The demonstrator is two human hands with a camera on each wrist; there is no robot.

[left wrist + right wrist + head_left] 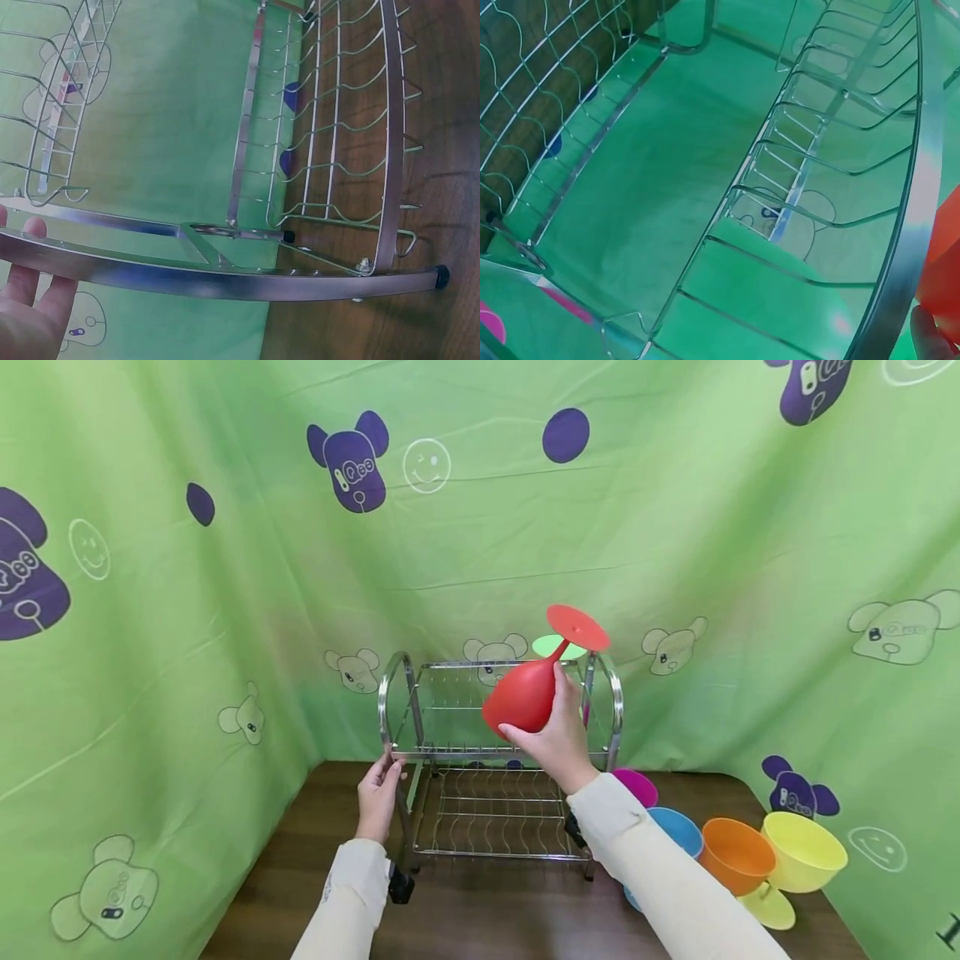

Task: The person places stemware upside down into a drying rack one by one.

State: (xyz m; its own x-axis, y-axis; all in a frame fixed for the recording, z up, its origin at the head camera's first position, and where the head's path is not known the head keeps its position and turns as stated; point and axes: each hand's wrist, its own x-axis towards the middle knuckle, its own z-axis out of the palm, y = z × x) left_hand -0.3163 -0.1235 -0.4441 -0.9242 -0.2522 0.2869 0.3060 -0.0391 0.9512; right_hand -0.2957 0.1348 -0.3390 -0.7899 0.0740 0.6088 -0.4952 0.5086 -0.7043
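My right hand (558,735) grips a red plastic goblet (521,693) by its bowl, fingers on one side and thumb on the other. The goblet is tilted, foot up and rim toward the lower left, over the upper tier of a two-tier metal dish rack (384,710). Only an edge of its red bowl (943,270) shows in the right wrist view. My left hand (378,797) holds the rack's left side post; the left wrist view has its fingers around the metal post (225,283). A light green goblet foot (546,646) shows behind the red one, its lower part mostly hidden.
Right of the rack stand a magenta goblet (637,787), a blue goblet (677,828), an orange goblet (738,856) and a yellow goblet (802,852), close together. The rack stands on a dark wooden table (510,910). A green patterned cloth (465,543) hangs behind and at both sides.
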